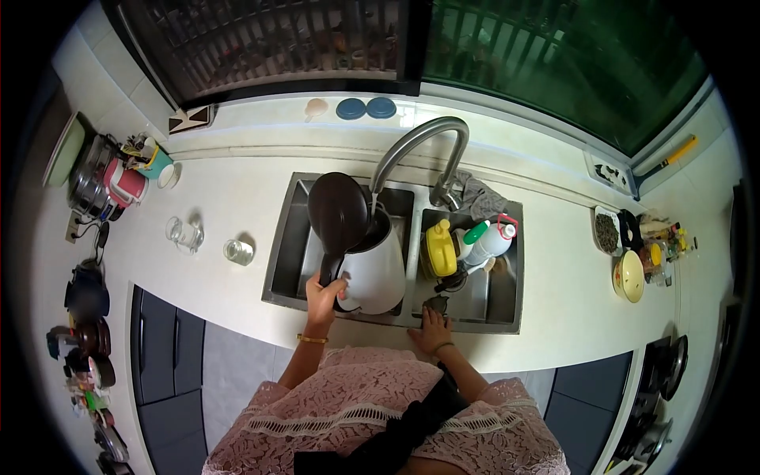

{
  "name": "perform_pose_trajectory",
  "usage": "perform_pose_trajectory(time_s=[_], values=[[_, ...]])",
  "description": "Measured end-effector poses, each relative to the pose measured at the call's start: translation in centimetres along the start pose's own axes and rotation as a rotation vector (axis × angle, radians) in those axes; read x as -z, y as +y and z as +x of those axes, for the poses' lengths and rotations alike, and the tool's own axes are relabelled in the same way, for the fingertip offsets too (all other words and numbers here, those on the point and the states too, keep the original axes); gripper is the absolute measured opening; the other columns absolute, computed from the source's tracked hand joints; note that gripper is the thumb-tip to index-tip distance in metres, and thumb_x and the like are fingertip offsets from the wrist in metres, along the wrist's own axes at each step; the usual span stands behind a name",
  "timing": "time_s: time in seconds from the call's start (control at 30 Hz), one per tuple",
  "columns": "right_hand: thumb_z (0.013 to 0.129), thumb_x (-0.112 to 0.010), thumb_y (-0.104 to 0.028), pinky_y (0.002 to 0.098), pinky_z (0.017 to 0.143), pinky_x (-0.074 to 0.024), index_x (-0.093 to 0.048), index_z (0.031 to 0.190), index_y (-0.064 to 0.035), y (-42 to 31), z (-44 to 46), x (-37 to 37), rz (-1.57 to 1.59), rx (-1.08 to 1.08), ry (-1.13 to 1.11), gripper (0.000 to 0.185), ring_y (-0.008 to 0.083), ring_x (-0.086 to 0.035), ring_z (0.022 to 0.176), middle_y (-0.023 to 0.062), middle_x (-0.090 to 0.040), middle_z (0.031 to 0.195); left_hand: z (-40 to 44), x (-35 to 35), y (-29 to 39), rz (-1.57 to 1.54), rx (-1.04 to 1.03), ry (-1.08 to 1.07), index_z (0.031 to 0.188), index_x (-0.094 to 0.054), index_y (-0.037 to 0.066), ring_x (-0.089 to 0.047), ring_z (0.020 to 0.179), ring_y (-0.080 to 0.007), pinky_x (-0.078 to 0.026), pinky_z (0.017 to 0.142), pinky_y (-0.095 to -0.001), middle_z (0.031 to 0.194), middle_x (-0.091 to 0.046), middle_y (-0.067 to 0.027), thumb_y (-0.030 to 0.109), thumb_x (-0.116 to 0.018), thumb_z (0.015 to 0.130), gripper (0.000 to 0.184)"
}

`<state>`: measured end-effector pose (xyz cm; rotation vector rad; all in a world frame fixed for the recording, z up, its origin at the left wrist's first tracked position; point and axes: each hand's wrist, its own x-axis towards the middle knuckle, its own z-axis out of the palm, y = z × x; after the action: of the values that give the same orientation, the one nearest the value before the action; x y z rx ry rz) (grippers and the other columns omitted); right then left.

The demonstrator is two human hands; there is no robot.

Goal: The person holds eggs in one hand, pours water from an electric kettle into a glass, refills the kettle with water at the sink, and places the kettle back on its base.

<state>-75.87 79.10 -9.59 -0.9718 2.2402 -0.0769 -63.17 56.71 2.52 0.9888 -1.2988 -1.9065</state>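
A white electric kettle (372, 277) with its dark lid (338, 210) tipped up stands in or over the left basin of the sink (273, 273). My left hand (323, 301) is closed around the kettle's black handle. Above the kettle's mouth ends the curved metal faucet (419, 131), and a thin stream seems to fall from it. My right hand (431, 328) rests at the sink's front edge by the right basin, fingers apart, holding nothing. Near its fingertips lies a small dark item whose kind I cannot make out.
A yellow bottle (440, 247) and a white jug with a red handle (500, 236) stand in the right basin. A grey cloth (479, 196) lies behind it. To the left are a glass pitcher (184, 233) and a glass jar (238, 252); a yellow bowl (629, 277) sits at right.
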Motion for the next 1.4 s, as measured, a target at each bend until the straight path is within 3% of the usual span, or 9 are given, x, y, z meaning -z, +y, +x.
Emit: perform_pose_trajectory(time_s=[1.4], values=[[0.075,-0.044,-0.056,0.0478,0.101,-0.0091,-0.013,0.134,-0.0067,-0.23,-0.06,0.21,-0.002,-0.008,-0.019,0.083,0.0295,-0.021,0.125,0.0143,-0.024,0.135,0.45,-0.29,-0.12,-0.011,0.009,0.009,0.063,-0.052,-0.002,-0.045,0.044,-0.0106,-0.034,0.045,-0.0216,0.051,-0.05,-0.0042,-0.004,-0.05,0.064,0.002]])
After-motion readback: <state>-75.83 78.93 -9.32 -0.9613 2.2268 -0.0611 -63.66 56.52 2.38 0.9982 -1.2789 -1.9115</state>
